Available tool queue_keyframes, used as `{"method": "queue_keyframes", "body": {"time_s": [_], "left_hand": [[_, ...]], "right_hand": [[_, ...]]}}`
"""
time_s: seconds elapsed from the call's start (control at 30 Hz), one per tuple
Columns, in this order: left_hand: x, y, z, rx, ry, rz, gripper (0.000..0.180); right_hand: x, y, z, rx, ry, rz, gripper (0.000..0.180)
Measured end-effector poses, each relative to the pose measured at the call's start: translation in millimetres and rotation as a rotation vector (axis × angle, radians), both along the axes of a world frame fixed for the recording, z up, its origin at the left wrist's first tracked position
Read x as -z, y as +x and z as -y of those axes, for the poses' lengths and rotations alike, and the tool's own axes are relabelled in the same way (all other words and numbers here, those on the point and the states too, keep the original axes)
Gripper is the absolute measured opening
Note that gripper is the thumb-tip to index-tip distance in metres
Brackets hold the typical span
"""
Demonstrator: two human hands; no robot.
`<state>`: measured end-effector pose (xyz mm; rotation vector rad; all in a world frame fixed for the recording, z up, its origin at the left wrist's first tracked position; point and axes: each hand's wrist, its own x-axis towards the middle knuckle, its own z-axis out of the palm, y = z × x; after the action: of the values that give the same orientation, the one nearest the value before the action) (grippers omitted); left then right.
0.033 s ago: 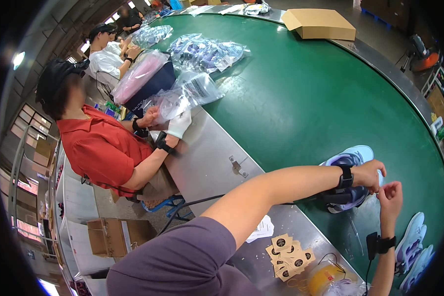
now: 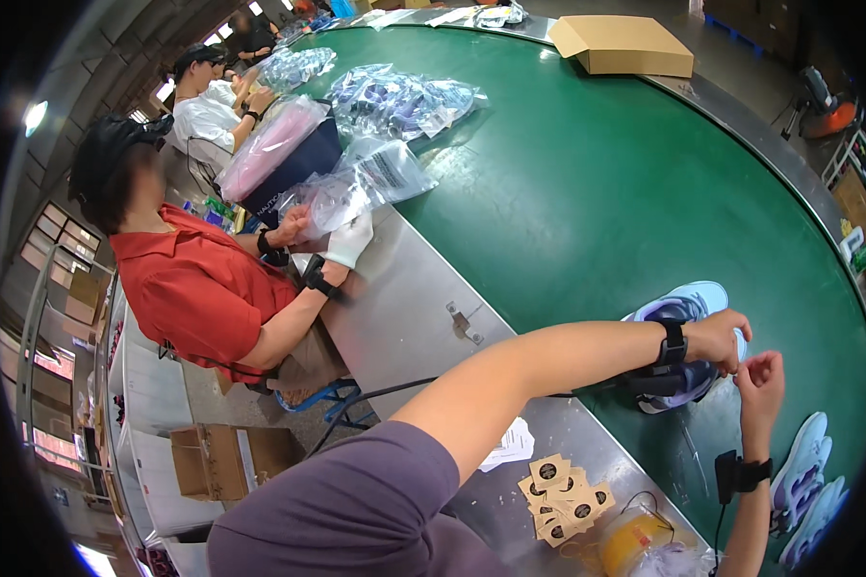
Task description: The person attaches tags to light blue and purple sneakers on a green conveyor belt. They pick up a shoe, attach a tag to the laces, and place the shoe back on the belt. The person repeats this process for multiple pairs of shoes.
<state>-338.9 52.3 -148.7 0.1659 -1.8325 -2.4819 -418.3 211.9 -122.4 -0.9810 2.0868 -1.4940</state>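
Over a pair of light-blue and purple sneakers [image 2: 681,306] on the green belt, both my hands work close together. My left hand [image 2: 718,340] reaches across the shoes, its fingers pinched together. Just beside it, my right hand [image 2: 760,380] has thumb and fingers pressed together, the tips almost touching those of the left. Whatever lies between the fingertips is too small to make out. My left hand and wrist hide part of the shoes. A second pair of sneakers [image 2: 801,471] lies nearer, to the right of my right forearm.
Brown tags [image 2: 563,500] and white papers [image 2: 512,446] lie on the metal ledge [image 2: 394,288], near a yellow roll [image 2: 635,543]. At left, a co-worker in red [image 2: 197,288] handles a clear bag [image 2: 332,202]. Bagged shoes [image 2: 404,104] and a cardboard box [image 2: 624,48] are farther off.
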Motion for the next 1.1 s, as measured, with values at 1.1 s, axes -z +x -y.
{"method": "queue_keyframes", "body": {"time_s": [1.1], "left_hand": [[-21,343,5,-0.162,-0.241,0.423,0.025]], "right_hand": [[-9,305,-65,0.024,0.36,-0.582,0.024]]}}
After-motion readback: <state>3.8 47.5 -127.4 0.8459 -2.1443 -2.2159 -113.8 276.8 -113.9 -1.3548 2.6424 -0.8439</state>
